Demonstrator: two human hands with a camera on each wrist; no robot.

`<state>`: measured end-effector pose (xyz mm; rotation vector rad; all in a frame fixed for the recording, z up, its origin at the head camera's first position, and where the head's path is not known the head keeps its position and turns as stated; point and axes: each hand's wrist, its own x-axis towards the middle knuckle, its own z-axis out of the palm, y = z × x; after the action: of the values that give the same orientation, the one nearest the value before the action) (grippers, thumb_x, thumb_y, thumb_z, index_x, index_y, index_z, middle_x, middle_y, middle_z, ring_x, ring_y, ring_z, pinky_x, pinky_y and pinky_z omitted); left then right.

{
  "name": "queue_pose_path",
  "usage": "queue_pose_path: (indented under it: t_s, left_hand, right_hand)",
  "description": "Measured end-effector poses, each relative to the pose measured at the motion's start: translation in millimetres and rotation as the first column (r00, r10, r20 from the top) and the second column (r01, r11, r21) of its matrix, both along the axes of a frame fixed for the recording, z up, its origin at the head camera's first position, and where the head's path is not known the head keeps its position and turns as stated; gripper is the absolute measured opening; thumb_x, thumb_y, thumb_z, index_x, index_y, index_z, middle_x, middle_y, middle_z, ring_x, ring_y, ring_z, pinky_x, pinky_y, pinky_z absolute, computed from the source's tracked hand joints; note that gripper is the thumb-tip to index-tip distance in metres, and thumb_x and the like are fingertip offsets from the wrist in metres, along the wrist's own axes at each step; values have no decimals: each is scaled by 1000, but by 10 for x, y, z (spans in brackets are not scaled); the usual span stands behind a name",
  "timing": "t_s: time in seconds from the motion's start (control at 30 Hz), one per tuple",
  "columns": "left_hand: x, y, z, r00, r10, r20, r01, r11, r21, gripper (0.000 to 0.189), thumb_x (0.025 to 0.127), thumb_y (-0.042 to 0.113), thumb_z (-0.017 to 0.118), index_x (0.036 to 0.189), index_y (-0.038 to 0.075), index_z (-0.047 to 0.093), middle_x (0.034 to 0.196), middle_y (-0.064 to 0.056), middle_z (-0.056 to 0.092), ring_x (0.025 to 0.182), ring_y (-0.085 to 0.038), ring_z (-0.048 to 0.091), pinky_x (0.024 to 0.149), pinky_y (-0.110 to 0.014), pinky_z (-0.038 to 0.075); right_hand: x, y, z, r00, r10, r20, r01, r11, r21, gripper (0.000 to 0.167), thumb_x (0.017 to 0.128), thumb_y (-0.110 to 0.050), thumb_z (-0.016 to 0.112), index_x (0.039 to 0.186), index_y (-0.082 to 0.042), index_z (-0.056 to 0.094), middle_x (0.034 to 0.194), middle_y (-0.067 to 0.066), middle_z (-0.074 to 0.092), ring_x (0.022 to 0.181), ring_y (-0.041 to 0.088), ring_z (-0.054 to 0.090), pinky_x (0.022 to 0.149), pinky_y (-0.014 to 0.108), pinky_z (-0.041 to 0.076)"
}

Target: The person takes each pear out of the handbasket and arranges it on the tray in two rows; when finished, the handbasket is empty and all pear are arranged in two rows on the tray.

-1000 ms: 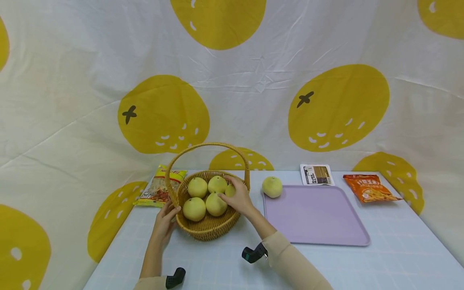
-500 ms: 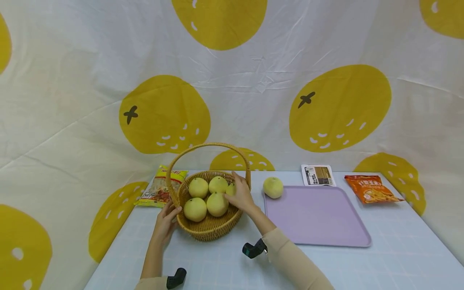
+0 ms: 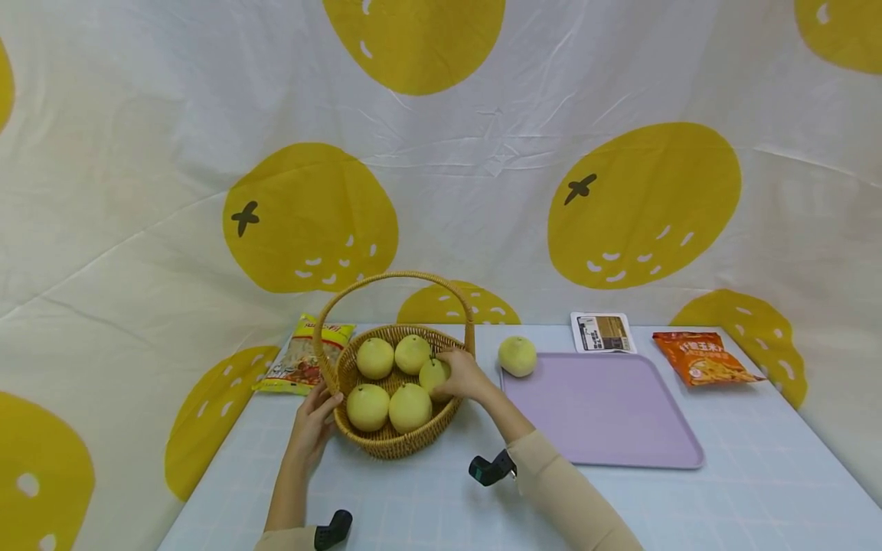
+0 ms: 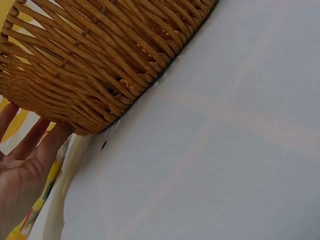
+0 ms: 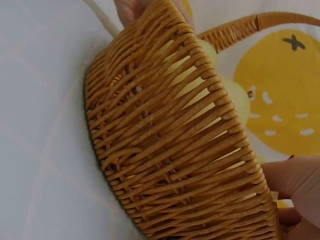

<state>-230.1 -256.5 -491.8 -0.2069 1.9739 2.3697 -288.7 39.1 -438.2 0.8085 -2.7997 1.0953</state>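
A wicker basket [image 3: 397, 445] with a tall arched handle holds several round, pale-yellow pears. My left hand [image 3: 313, 417] holds the basket's left side at the rim; in the left wrist view its fingers touch the outer wall. Inside the basket's right side, my right hand [image 3: 467, 375] grips a pear [image 3: 432, 376], its fingers partly hidden behind the fruit. Two pears, one left [image 3: 368, 407] and one right [image 3: 410, 408], lie at the front. Two others sit behind them. Another pear [image 3: 517, 356] rests on the upper-left corner of a purple tray [image 3: 606, 413].
A yellow snack bag [image 3: 303, 356] lies left of the basket, close behind my left hand. Beyond the tray are a white flat pack [image 3: 602, 333] and an orange snack bag [image 3: 703, 358]. A fruit-print cloth hangs behind the table [image 3: 413, 505].
My right hand has shifted from over the front-right pear to the pear at the basket's right side and taken hold of it. The front pears sit slightly lower. The left hand stays put.
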Motion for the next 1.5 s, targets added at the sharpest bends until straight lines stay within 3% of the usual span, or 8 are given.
queue_pose_path:
  t_s: [0.33,0.43,0.57,0.73,0.93,1.17,1.33,1.5]
  left_hand:
    - [7,13,11,1000,0,6,0,1000,6,66,95,18,55,151,14,20,149,-14,26,97,-2,58,81,-29,52]
    - [7,10,14,1000,0,10,0,1000,10,66,95,18,55,151,14,20,149,-14,26,96,-2,58,81,-29,52]
    - [6,10,12,1000,3,8,-3,1000,14,67,95,18,56,151,14,20,149,-13,26,96,-2,59,81,-30,52]
    - [11,15,6,1000,5,4,-6,1000,18,67,94,19,57,150,13,21,148,-14,27,96,-3,59,82,-31,52]
    - [12,17,19,1000,7,4,-7,1000,11,65,95,18,56,150,12,21,148,-15,27,96,-4,60,81,-32,52]
    - [3,6,12,1000,7,-2,-7,1000,6,65,95,18,56,150,13,22,148,-15,28,96,-3,59,81,-31,52]
    - [-4,2,3,1000,1,-9,-1,1000,-6,66,94,19,57,150,12,22,148,-15,28,97,-2,58,82,-31,52]
    - [-3,4,-1,1000,0,-12,0,1000,0,64,94,18,56,149,13,23,147,-15,28,98,-3,58,81,-31,52]
  right_hand:
    - [56,-16,43,999,50,20,-52,989,136,70,68,-18,84,128,2,54,124,18,58,117,34,51,97,45,42]
    - [61,2,33,998,54,19,-55,996,71,69,70,-22,81,129,3,53,124,17,58,116,32,52,96,44,43]
    - [55,39,-6,999,41,9,-40,994,-100,70,71,-26,79,128,5,53,122,18,59,112,30,55,92,42,46]
    - [73,91,-66,999,14,-39,-23,970,-240,68,70,-26,79,127,3,55,122,17,59,109,30,56,86,42,49]
    - [175,177,-26,997,-5,-73,-25,916,-401,68,70,-19,81,129,2,54,120,17,57,106,31,55,85,43,50]
    - [438,317,201,995,95,16,-75,871,-486,66,73,-4,78,132,6,49,123,21,52,109,34,52,87,47,49]
    - [650,445,384,993,104,64,-55,849,-526,66,73,3,76,131,12,45,125,27,49,113,42,49,90,51,47]
    - [617,576,233,992,74,104,-8,849,-528,67,73,-2,78,132,8,46,129,23,49,117,40,48,93,46,46]
